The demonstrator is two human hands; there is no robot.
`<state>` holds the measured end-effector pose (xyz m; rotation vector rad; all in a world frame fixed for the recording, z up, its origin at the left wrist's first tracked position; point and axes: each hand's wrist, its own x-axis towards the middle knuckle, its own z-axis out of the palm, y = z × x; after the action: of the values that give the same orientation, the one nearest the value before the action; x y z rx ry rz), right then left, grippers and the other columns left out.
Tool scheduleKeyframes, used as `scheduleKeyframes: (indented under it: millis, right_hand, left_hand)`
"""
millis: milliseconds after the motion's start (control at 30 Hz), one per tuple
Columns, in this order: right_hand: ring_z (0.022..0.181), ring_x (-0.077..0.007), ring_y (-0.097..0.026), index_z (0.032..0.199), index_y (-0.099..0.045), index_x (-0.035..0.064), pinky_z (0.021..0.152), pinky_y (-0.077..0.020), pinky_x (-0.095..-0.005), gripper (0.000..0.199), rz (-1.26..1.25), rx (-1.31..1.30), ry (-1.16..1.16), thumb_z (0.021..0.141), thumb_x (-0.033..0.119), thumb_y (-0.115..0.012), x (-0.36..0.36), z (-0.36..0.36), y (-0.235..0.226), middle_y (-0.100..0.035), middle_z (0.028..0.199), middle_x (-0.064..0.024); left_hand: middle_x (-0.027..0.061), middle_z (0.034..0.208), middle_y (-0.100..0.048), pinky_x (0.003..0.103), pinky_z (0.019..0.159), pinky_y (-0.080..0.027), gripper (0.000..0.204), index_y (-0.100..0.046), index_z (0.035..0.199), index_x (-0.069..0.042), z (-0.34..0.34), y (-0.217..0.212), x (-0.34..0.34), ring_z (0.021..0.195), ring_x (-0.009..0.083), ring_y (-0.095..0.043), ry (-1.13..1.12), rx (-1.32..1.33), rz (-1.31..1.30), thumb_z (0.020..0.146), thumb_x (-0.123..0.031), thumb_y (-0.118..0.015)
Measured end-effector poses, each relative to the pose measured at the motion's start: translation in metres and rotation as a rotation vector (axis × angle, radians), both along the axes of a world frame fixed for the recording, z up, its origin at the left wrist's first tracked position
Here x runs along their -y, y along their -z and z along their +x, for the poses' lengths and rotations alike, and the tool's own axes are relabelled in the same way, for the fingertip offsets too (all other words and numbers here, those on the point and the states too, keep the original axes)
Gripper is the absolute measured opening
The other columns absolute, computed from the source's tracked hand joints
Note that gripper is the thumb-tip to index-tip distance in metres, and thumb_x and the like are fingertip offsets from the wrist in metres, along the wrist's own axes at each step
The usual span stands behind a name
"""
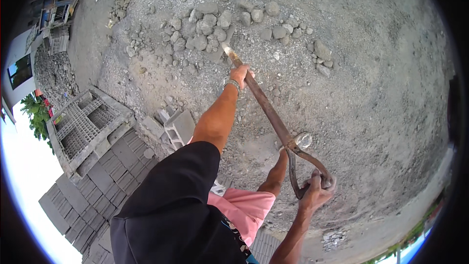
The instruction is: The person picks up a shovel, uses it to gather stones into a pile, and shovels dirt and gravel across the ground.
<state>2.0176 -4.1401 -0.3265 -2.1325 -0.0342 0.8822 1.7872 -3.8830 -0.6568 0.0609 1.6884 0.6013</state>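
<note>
A shovel (266, 105) with a worn, rusty brown shaft slants across the middle of the view. My left hand (239, 76) is wrapped round the shaft low down, close to the blade. At the other end, my right hand (318, 190) grips the forked handle. The blade is pushed in against a heap of grey stones (207, 24), and stones hide part of it. Rounded stones of mixed sizes lie piled on and beside the blade.
Smaller groups of stones (320, 51) lie right of the heap on gravelly ground (371, 93). Concrete hollow blocks (178, 127) lie near my left side. Farther left are a concrete frame with a grid (90, 122) and stacked grey blocks (100, 181). My bare leg (276, 173) stands below the shaft.
</note>
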Motion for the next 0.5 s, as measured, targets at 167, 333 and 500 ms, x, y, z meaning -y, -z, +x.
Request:
scheduleKeyframes:
  millis: [167,333,500]
  right_hand:
    - [0.063,-0.0225,-0.062,0.089,-0.056,0.0046,0.056,-0.05,-0.0327,0.018,0.23,-0.053,-0.545,0.079,0.007,-0.071,-0.083,-0.124,0.016,-0.06,0.076,-0.0078]
    - [0.086,-0.0264,-0.062,0.097,-0.06,0.0103,0.071,-0.0494,-0.0401,0.049,0.818,0.343,-1.088,0.053,0.016,-0.078,-0.083,-0.158,-0.019,-0.057,0.098,-0.0059]
    - [0.073,-0.0232,-0.062,0.09,-0.06,0.0053,0.064,-0.0493,-0.0336,0.032,0.434,-0.073,-0.533,0.064,0.006,-0.078,0.051,-0.054,-0.016,-0.059,0.083,-0.0103]
  left_hand:
    - [0.0112,0.077,-0.056,0.039,0.055,-0.053,0.026,-0.053,0.1,0.004,-0.136,-0.073,-0.072,0.061,0.0243,-0.059,-0.033,-0.279,0.045,0.087,-0.017,-0.062]
    - [0.0055,0.062,-0.054,0.03,0.043,-0.045,0.016,-0.055,0.082,-0.009,-0.217,-0.172,-0.08,0.046,0.0191,-0.052,0.18,-0.172,0.231,0.086,-0.024,-0.058]
    - [0.0035,0.067,-0.056,0.032,0.051,-0.049,0.012,-0.055,0.083,-0.011,-0.097,-0.192,-0.006,0.056,0.0178,-0.055,0.091,-0.08,0.3,0.084,-0.021,-0.06]
